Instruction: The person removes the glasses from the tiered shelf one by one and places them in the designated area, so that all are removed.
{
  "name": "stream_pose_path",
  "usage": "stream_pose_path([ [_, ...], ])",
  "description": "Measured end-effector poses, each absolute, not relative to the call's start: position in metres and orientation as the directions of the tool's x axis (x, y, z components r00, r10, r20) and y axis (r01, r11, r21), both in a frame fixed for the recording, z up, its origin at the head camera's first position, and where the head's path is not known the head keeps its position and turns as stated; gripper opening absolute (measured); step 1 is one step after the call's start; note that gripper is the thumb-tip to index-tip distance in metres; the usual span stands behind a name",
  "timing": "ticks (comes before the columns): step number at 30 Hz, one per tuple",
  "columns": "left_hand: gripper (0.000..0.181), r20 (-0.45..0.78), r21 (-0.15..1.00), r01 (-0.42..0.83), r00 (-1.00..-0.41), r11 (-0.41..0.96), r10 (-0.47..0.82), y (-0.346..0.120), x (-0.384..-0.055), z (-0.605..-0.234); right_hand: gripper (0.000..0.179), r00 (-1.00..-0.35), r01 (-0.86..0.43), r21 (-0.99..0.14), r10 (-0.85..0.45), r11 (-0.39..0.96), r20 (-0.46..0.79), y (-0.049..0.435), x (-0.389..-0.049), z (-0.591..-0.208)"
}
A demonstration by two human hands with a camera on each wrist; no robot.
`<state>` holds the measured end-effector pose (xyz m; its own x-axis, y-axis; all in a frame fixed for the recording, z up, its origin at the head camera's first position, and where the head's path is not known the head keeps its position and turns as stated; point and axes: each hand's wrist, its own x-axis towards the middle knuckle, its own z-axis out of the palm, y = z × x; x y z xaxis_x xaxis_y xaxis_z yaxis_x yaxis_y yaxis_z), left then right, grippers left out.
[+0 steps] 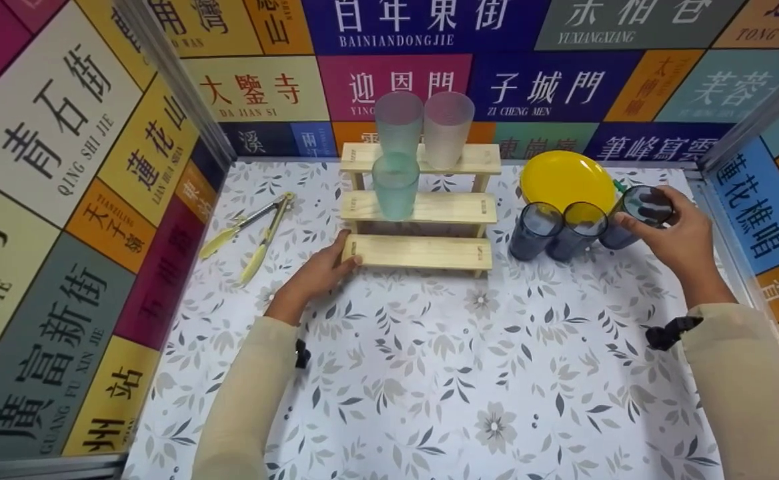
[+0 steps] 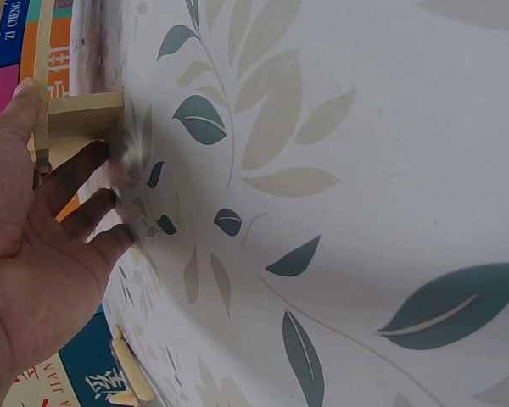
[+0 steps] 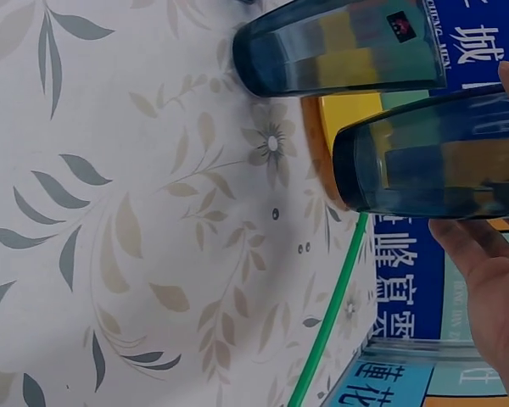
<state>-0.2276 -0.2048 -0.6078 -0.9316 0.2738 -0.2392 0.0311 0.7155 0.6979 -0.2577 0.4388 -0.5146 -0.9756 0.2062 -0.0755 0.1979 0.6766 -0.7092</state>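
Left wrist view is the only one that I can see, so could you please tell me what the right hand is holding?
Observer: The right hand grips a dark blue see-through tumbler.
Operator: Thank you; does anything stand on the middle tier of the stepped pale wooden rack?
Observer: Yes, a frosted pale green tumbler stands there.
Operator: And may I ask whether there is a plate anywhere?
Observer: Yes, the head view shows a round yellow plate to the right of the rack.
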Motion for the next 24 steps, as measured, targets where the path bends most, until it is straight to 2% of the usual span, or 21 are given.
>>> stream_pose_path([
  [8,0.088,-0.227,0.704,0.038,-0.934,0.709,0.276,-0.206,-0.227,-0.609,0.089,-0.982,0.184,-0.721,0.163,0.668,-0.099,0.442,-0.258,-0.526],
  [17,0.084,-0.207,0.710,0.053,-0.937,0.703,0.280,-0.206,-0.225,-0.609,0.091,-0.985,0.173,-0.726,0.110,0.666,-0.133,0.443,-0.259,-0.542],
  [24,0.083,-0.202,0.709,0.060,-0.937,0.702,0.284,-0.204,-0.225,-0.606,0.100,-0.970,0.241,-0.736,0.125,0.632,-0.210,0.446,-0.257,-0.549],
])
